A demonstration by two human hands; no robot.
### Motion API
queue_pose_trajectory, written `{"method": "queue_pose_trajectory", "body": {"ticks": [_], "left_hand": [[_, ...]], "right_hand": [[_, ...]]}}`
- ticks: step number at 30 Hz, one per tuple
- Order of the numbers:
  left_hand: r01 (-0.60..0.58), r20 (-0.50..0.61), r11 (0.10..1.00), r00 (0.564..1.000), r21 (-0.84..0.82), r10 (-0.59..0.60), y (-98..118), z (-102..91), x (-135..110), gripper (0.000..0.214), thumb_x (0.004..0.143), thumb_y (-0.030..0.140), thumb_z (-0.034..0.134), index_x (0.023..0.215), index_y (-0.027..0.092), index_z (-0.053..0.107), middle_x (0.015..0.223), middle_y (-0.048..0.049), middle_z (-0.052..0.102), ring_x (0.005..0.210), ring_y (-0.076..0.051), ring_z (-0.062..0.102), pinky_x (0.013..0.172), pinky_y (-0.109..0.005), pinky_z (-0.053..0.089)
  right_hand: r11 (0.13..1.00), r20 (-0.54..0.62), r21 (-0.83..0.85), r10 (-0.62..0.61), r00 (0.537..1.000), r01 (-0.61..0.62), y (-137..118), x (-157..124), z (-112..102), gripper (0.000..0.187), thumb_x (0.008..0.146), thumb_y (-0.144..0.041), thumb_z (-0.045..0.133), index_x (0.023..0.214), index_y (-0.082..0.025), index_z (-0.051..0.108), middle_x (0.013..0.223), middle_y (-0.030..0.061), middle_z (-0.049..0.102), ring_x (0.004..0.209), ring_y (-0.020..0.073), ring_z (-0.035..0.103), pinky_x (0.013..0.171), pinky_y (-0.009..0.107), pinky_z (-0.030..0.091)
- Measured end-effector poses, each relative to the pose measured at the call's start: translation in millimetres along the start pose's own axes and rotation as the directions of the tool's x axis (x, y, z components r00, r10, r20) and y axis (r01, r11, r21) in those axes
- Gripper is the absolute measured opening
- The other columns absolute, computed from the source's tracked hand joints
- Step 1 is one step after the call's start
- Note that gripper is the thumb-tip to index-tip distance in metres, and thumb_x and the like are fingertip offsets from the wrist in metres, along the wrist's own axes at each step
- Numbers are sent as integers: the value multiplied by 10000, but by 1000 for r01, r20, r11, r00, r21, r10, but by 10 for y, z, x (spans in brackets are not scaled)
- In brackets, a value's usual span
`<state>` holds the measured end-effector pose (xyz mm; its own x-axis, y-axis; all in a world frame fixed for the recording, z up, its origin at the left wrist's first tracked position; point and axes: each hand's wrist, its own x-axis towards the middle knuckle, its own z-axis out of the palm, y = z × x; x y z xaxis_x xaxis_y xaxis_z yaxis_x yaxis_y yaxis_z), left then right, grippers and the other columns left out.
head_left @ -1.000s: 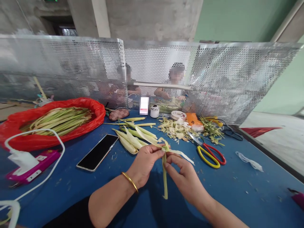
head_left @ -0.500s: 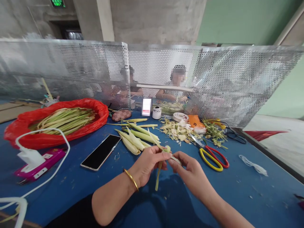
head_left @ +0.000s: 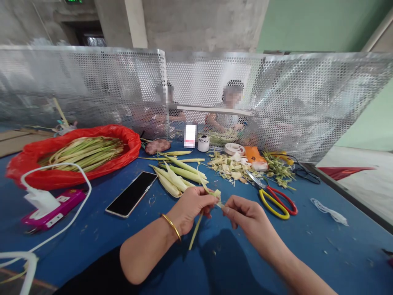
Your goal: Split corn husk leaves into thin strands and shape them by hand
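A blue worktop [head_left: 322,250] sprinkled with small scraps runs up to a perforated metal screen [head_left: 208,80], with bare grey concrete and a green wall beyond it. Above the near part of the worktop, between the two hands, is a leaf strip [head_left: 217,194], pale yellow-green and flat like a ribbon. At the left fingertips it is bent over into a small, loose fold, lightest where its face turns upward. A short, nearly cream length leads from the fold to the other hand. A slender pointed piece slants up and away over the left fingers, and a narrow greener tail [head_left: 195,233] hangs below them at a tilt, ending in a blunt tip. Fingers cover the joins, so I cannot tell whether these are all one strip.

The left hand [head_left: 196,207], a gold bangle [head_left: 171,226] on its wrist, grips the fold between thumb and fingers. The right hand [head_left: 244,213] pinches the pale end between thumb and forefinger, its other fingers curled under.

Just beyond the left hand lie broad, pointed husk leaves [head_left: 170,184], creamy to light green. A heap of chopped scraps [head_left: 227,168] sits farther back, near scissors [head_left: 274,203] with one yellow and one red handle.
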<state>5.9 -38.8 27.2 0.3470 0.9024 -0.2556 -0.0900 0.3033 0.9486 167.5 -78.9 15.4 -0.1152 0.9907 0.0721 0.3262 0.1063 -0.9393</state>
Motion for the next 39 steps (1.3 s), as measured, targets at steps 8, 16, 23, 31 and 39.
{"method": "queue_pose_trajectory", "body": {"ticks": [8, 16, 23, 31, 39], "left_hand": [[-19, 1, 998, 1000, -54, 19, 57, -44, 5, 191, 575, 231, 750, 631, 134, 595, 531, 42, 504, 479, -73, 443, 487, -215, 383], [3, -43, 998, 999, -70, -6, 62, -60, 28, 260, 555, 219, 793, 709, 129, 605, 539, 35, 545, 474, -75, 479, 492, -209, 440], [38, 105, 997, 994, -63, -32, 35, -60, 2, 312, 718, 426, 709, 737, 124, 632, 633, -22, 620, 483, -85, 522, 505, -231, 488], [41, 154, 996, 987, 83, -53, -73, 62, -46, 260, 721, 371, 681, 715, 113, 650, 581, -10, 594, 429, -68, 468, 419, -192, 408], [24, 108, 988, 993, 153, -41, -96, 119, -49, 159, 655, 276, 668, 622, 129, 617, 528, 9, 574, 405, -52, 406, 379, -174, 284]], "right_hand": [[998, 15, -68, 4, 1000, -3, -105, -26, -83, 297, 806, -401, 573, 599, -197, 512, 502, -54, 439, 498, 109, 392, 492, 241, 293], [994, 36, -105, -15, 999, 18, -71, -10, -102, 326, 822, -421, 570, 593, -194, 515, 513, -46, 451, 520, 113, 401, 514, 244, 306], [999, -81, 46, 31, 996, -28, -31, 89, -116, 423, 779, -572, 587, 761, -166, 708, 724, 36, 636, 728, 191, 521, 630, 280, 378], [855, -68, 501, 192, 979, -133, 47, 78, 59, 285, 659, -411, 764, 641, -156, 637, 605, -16, 523, 598, 119, 432, 613, 267, 358], [891, -236, 454, 136, 962, -15, 57, 59, 107, 259, 653, -319, 726, 554, -176, 535, 532, -49, 485, 560, 103, 400, 580, 252, 332]]}}
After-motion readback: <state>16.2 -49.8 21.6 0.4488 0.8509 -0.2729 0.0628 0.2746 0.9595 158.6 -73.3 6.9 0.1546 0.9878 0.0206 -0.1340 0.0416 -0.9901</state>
